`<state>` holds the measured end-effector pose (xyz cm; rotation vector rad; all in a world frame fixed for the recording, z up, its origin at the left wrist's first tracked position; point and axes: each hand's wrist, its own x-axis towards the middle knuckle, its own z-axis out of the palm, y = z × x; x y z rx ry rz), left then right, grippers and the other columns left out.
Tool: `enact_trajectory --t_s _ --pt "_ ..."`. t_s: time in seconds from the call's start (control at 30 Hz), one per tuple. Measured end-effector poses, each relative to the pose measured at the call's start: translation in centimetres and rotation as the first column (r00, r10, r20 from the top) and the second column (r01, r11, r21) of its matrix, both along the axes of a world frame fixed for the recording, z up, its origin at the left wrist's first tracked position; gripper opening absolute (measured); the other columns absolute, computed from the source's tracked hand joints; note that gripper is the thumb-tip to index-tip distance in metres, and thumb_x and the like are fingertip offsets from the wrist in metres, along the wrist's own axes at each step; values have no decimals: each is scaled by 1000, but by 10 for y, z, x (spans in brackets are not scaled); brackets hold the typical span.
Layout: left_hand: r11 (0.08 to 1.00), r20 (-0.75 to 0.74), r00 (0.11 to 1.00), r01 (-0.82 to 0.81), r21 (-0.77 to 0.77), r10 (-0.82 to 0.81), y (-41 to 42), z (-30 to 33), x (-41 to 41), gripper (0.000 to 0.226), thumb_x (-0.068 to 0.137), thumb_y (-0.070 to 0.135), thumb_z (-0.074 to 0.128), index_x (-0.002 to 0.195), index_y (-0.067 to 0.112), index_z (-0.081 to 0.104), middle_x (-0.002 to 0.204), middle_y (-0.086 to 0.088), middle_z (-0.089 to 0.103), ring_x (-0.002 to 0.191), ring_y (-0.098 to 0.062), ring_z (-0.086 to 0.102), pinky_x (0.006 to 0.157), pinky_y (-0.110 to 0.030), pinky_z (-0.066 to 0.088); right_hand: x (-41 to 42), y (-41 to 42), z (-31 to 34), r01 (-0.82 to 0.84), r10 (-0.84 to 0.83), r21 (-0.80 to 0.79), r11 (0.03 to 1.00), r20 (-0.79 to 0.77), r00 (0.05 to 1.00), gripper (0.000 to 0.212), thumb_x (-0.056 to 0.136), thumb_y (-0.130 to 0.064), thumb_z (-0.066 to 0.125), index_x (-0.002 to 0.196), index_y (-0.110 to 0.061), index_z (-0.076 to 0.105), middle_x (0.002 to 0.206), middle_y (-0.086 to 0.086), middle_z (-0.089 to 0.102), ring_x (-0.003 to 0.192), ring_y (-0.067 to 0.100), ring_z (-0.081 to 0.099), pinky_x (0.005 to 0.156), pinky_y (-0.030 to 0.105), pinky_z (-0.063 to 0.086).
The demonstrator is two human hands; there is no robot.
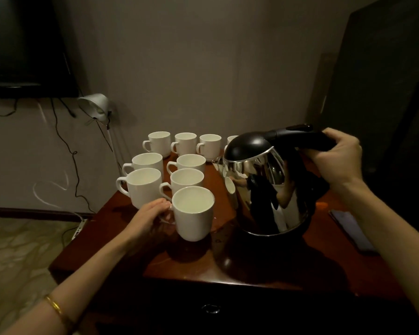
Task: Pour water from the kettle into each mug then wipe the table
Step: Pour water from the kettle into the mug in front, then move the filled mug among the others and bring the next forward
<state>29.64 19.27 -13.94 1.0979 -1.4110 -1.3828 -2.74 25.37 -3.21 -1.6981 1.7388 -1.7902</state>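
The left hand [153, 213] pinches the handle of the nearest white mug [193, 212], which stands on the dark wooden bench [264, 267] in front of the other mugs [169, 163]. The right hand [336, 155] grips the black handle of the shiny kettle [269, 187], just right of that mug, spout toward the mugs.

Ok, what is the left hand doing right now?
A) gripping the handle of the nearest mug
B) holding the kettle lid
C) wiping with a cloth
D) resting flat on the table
A: the left hand has its fingers curled round the handle of the nearest mug, while the right hand holds the kettle by its handle.
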Motion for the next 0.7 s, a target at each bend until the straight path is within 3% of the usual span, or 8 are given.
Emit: enact_trajectory --t_s 0.2,0.33,0.4,0.53,0.7 --pt "999 -69 997 -41 20 43 8 2 -9 30 94 13 42 66 7 47 60 -4 50 58 -13 50 56 -20 47 -1 5 -34 156 -151 -8 988 214 965 17 81 -3 64 80 -19 59 78 -6 58 86 19 60 72 34 52" --pt "1000 -103 995 5 27 -2 9 2 -15 36 94 15 43 61 11 58 59 0 57 61 -13 54 68 -28 46 2 8 -54 258 -237 -41 965 285 929 16 80 -2 64 77 -16 57 72 -8 54 71 10 55 69 35 48" --pt "999 -135 991 16 45 -10 8 2 -18 39 94 16 44 60 16 63 57 3 61 59 -9 59 72 -31 46 4 9 -61 298 -268 -50 953 314 911 13 80 -1 63 77 -12 57 68 -8 51 64 3 48 62 25 43" --pt "997 -178 984 -17 73 30 9 5 -30 22 94 17 45 82 11 63 69 -2 68 65 -10 66 75 -31 50 6 8 -74 352 -301 -64 934 391 870 25 81 -1 62 69 -20 51 65 -8 49 58 3 45 50 10 36" --pt "999 -226 974 12 48 -1 12 10 -37 23 95 15 42 86 9 62 80 -7 67 74 -14 66 82 -34 50 6 6 -80 369 -301 -80 926 433 849 21 78 0 63 71 -17 53 63 -6 50 58 7 46 49 14 36"
